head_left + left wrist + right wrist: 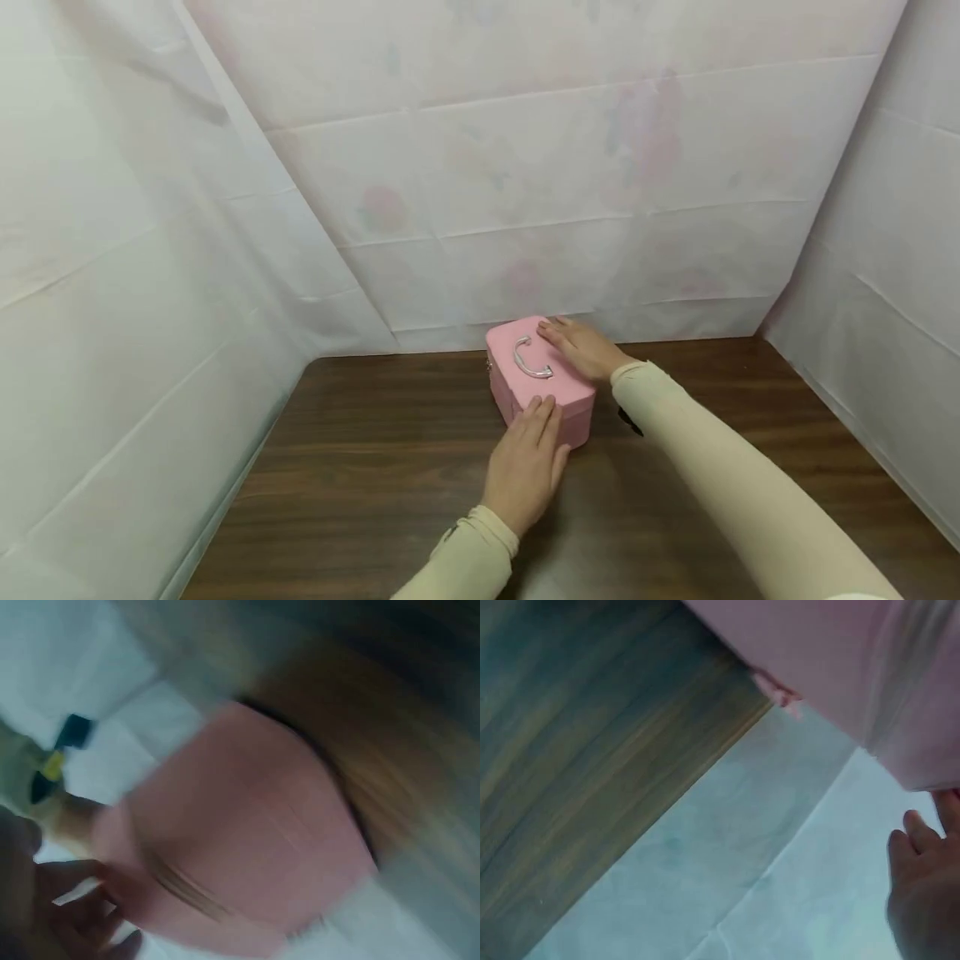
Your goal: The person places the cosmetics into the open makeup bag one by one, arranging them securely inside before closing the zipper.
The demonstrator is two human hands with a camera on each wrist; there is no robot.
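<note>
- A small pink box with a silver handle on its lid sits on a dark wooden table, at the far edge, close to the white sheet hung behind it.
- The right hand lies flat on the far right of the lid, fingers straight and together, just beside the handle.
- The left hand rests against the near end of the box, fingers straight, fingertips reaching the lid's edge.
- Both arms wear cream sleeves.
- More white sheeting covers the walls to the left and right.
- The left wrist view is blurred; it shows the pink box close up.
- The right wrist view shows the box's side, table wood and sheeting.
</note>
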